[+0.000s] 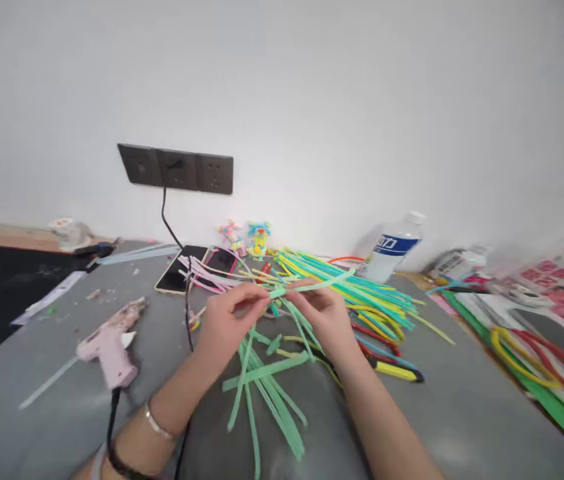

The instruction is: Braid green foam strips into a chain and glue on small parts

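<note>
1. At centre, the left hand point(229, 320) and right hand point(326, 313) both pinch a green fuzzy stem point(277, 293), apparently partly wound, one end loose.
2. Just below, green strips point(282, 415) lie loose, seemingly unworked.
3. Above, small figures point(259, 241) look finished.
4. Lower left, a glue gun point(112, 353) lies unheld.
</note>
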Action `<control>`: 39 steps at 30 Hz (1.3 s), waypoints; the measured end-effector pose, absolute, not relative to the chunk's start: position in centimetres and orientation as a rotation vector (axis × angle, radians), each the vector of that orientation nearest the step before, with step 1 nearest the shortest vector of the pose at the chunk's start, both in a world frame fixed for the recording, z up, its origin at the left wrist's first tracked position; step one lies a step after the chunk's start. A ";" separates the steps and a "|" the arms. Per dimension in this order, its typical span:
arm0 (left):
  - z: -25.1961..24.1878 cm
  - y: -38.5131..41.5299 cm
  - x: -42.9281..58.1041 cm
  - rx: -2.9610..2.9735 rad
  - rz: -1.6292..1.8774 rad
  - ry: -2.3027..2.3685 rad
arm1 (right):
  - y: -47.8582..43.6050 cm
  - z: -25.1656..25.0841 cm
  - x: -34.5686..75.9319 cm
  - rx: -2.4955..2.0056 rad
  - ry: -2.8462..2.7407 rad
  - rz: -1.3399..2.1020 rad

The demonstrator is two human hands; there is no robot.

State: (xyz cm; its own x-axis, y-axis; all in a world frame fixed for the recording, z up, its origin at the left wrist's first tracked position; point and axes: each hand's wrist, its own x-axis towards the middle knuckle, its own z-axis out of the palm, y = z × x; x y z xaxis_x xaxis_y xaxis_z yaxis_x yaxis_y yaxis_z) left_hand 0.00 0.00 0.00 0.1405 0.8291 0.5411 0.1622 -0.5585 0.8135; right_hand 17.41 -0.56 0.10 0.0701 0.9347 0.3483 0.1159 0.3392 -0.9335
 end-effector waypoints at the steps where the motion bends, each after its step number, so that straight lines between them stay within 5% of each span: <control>1: 0.0 0.0 0.0 1.834 1.453 0.949 | -0.6 0.2 17.5 -1.061 -1.372 0.818; 14: 0.1 -0.5 -0.2 1.902 1.468 0.940 | -0.6 0.1 17.5 -1.074 -1.357 0.861; 25: -0.1 -0.4 -0.4 2.080 1.403 1.007 | -1.4 0.9 16.9 -1.126 -1.569 0.499; 32: -0.7 0.2 -0.4 2.026 1.237 1.013 | -1.4 0.3 16.8 -1.288 -1.736 0.211; 39: -1.4 0.8 -0.3 1.827 0.822 1.131 | -0.4 0.7 18.4 -1.205 -1.693 0.453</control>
State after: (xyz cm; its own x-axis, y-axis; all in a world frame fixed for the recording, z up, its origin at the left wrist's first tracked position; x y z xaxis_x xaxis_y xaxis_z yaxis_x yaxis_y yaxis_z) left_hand -0.25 0.84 -1.42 0.3841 0.9171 0.1069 0.3846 -0.2641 0.8845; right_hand 18.40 -0.44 0.67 -0.0375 0.8701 0.4914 0.5083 0.4399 -0.7403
